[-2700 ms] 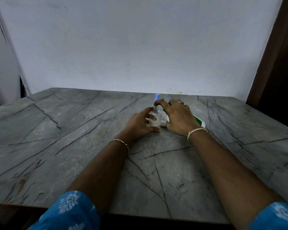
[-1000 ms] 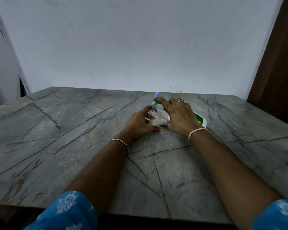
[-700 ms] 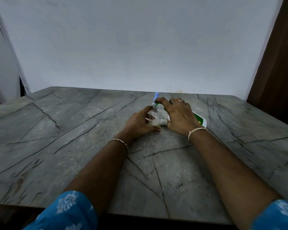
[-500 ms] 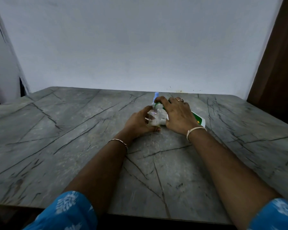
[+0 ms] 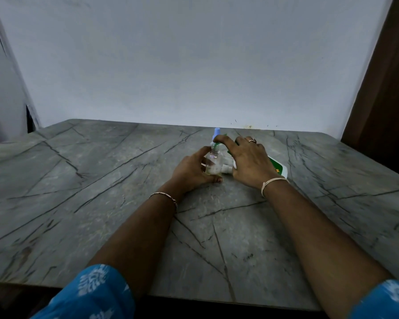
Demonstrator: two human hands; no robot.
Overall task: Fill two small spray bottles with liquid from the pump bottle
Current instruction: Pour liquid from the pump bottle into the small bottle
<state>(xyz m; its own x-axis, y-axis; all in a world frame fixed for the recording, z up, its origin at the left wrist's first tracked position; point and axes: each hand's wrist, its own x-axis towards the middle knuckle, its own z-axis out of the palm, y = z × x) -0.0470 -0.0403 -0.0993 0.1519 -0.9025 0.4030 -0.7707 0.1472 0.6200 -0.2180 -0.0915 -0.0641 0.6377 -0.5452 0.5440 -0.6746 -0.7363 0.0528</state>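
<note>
A small clear spray bottle [image 5: 213, 162] without its top stands upright at the middle of the table, a little liquid in its base. My left hand [image 5: 191, 170] grips it from the left. My right hand [image 5: 249, 161] lies over the white pump bottle [image 5: 277, 168] with the green label, which leans toward the small bottle. Its index finger rests on the green pump head [image 5: 217, 146] right above the small bottle's neck. Just behind, the blue cap of a second spray bottle [image 5: 217, 131] sticks up. A small white part [image 5: 226, 168] lies between my hands.
The grey veined stone table [image 5: 101, 192] reaches back to a pale wall. A dark wooden panel [image 5: 382, 88] stands at the far right, by the table's right edge.
My right hand's fingers have shifted slightly on the pump head, dipping and rising. My left hand and the small bottle have stayed in place.
</note>
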